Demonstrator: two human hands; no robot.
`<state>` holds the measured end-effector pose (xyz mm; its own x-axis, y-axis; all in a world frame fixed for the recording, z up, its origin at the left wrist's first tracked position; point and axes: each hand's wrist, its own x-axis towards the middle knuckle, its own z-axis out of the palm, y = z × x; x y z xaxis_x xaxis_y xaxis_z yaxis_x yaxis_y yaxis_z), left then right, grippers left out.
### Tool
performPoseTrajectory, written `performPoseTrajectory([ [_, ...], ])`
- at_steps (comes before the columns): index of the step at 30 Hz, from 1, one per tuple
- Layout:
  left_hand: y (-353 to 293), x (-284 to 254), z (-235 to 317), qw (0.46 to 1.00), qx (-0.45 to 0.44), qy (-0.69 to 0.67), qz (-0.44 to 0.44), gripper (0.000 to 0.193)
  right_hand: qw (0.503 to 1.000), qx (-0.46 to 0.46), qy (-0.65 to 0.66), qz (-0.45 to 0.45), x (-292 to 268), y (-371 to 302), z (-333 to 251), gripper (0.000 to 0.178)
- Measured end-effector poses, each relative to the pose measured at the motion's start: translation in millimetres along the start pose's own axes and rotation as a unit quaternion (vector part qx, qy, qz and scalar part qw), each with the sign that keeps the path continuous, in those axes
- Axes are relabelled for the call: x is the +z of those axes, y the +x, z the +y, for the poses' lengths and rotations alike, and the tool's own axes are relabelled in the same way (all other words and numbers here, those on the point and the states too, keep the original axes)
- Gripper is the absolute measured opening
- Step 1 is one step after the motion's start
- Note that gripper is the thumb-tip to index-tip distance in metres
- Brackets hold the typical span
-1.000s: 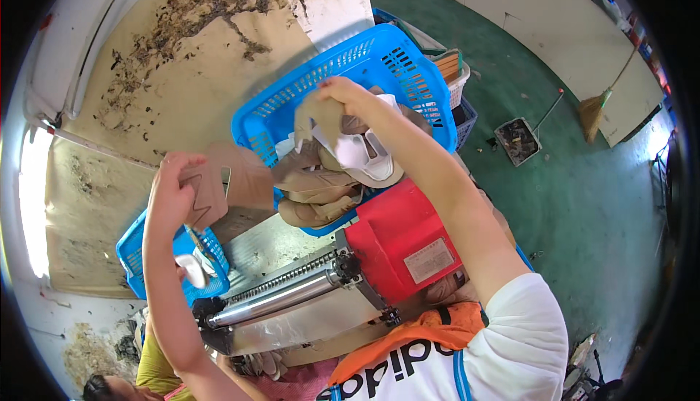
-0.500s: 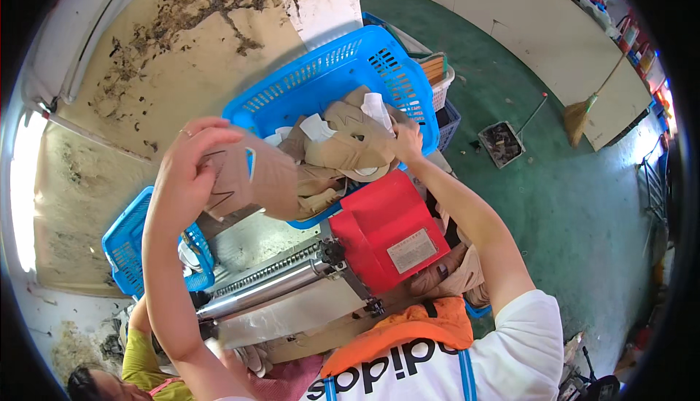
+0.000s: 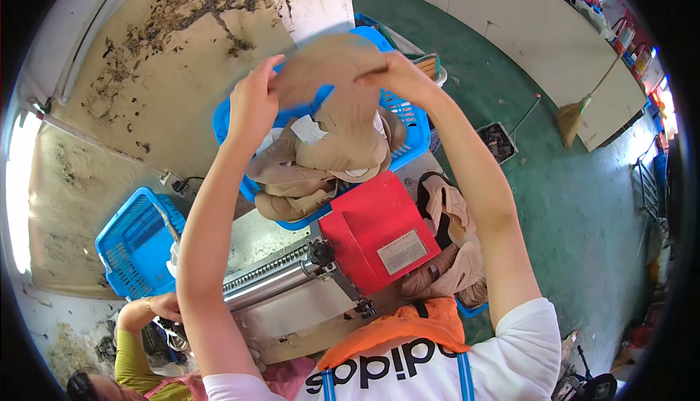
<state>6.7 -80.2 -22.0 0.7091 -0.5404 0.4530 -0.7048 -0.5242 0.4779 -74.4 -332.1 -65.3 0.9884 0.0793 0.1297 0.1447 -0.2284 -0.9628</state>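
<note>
A tan shoe upper (image 3: 332, 58), smeared by motion, hangs over the far part of the large blue basket (image 3: 415, 125). My left hand (image 3: 255, 102) is closed at its left edge, with the fingertips partly hidden. At its right edge my right hand (image 3: 405, 79) grips it between thumb and fingers. Below lies a heap of tan shoe uppers (image 3: 332, 149) in the basket, with white lining pieces (image 3: 308, 130) showing among them. A roller machine (image 3: 281, 284) with a red cover (image 3: 375, 230) stands between me and the basket.
A smaller blue basket (image 3: 142, 244) sits at the left, near a co-worker's hand (image 3: 166, 306). More tan uppers (image 3: 459, 255) lie right of the red cover. On the green floor are a dustpan (image 3: 497, 142) and a broom (image 3: 572, 120) by a pale partition.
My left hand has moved up and right with the upper, from beside the machine to over the basket. My right hand has risen from the heap to the upper's other edge.
</note>
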Motion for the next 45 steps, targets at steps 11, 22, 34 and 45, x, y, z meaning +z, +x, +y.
performPoseTrajectory([
  [11,-91,155,-155,0.952,0.17,0.187,-0.175,0.024,0.939,-0.098,-0.316,0.092,11,-76,113,0.041],
  [22,-145,46,8,0.987,-0.034,-0.153,-0.033,0.019,0.732,0.518,-0.299,0.327,90,-438,254,0.072],
  [34,-353,72,104,0.755,-0.307,-0.361,-0.452,0.033,0.911,0.273,-0.07,0.302,114,-421,132,0.019],
  [45,-421,37,80,0.708,-0.349,-0.576,-0.211,0.049,0.988,0.136,0.068,0.01,197,-303,-14,0.051],
])
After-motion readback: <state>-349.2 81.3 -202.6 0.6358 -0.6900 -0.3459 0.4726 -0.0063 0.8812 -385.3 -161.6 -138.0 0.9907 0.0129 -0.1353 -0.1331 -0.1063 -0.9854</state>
